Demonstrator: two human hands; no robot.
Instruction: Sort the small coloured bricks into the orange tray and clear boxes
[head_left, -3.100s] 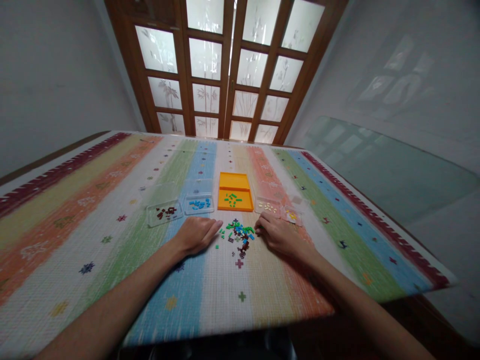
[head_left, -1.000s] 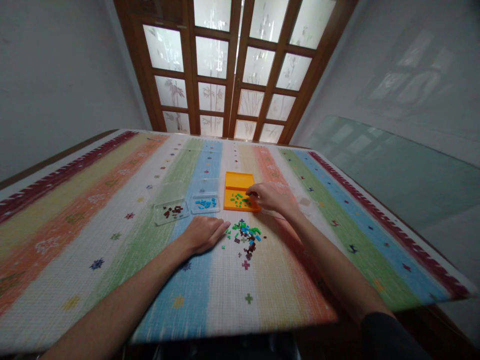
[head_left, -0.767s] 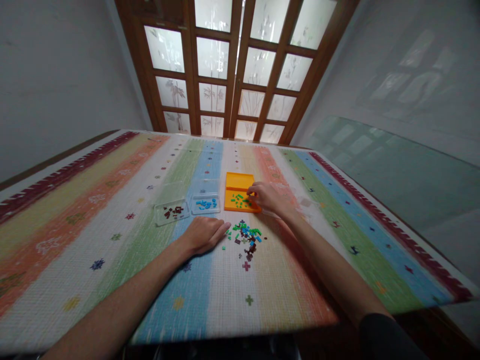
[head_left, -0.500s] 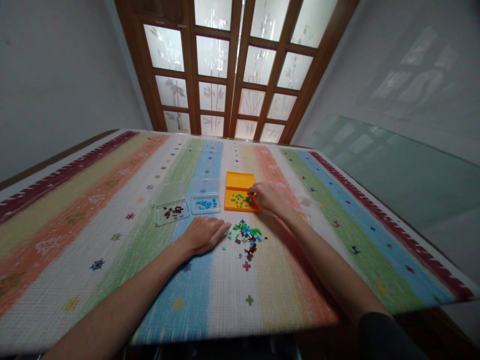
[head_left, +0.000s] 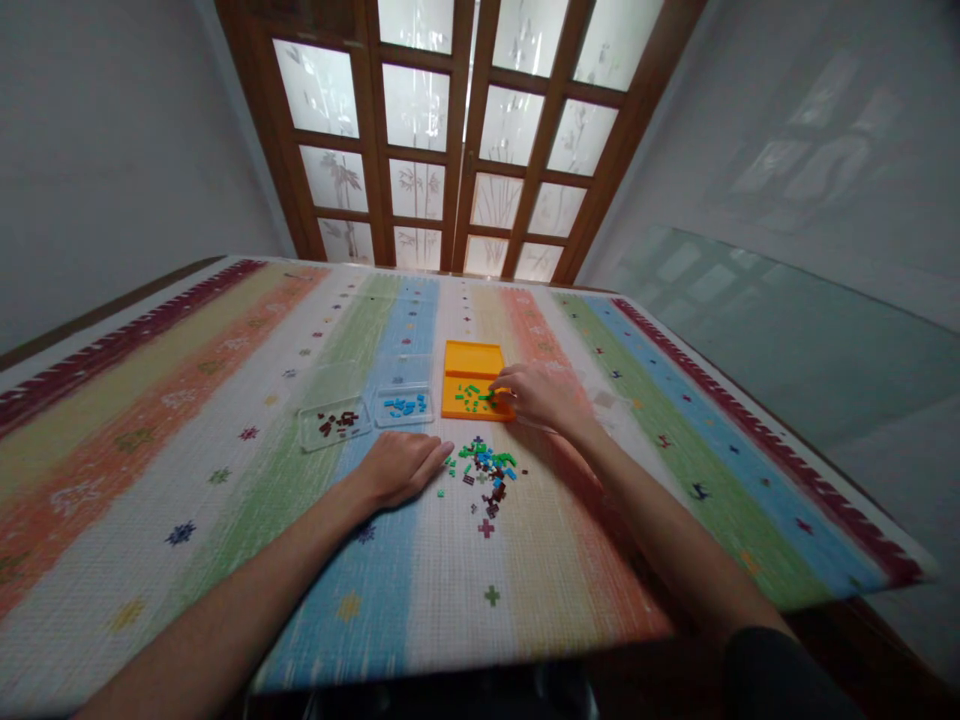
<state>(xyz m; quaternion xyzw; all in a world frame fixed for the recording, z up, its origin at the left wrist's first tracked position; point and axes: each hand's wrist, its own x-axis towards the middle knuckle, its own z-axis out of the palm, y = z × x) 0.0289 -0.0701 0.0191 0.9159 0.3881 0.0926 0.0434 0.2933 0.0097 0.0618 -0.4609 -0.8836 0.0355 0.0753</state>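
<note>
My right hand (head_left: 541, 398) is over the right side of an open orange box (head_left: 474, 357), thumb and fingers pinched together. Whatever is between the fingertips is too small to make out. Several small green building bricks (head_left: 471, 398) lie in the box's near half, right by those fingertips. My left hand (head_left: 403, 467) rests on the table, holding nothing, with its fingers extended to the right. Just past its fingertips is a loose pile of mixed building bricks (head_left: 491, 465) in green, blue and dark brown.
Left of the orange box stand a clear box with blue bricks (head_left: 405, 405) and another clear box with brown bricks (head_left: 337, 424), both with lids folded back. A clear container (head_left: 600, 405) is partly hidden behind my right arm. A striped cloth (head_left: 450, 590) covers the table.
The whole view has shifted slightly, so things appear a little further left. My right hand remains at the orange box, and my left hand still rests by the pile.
</note>
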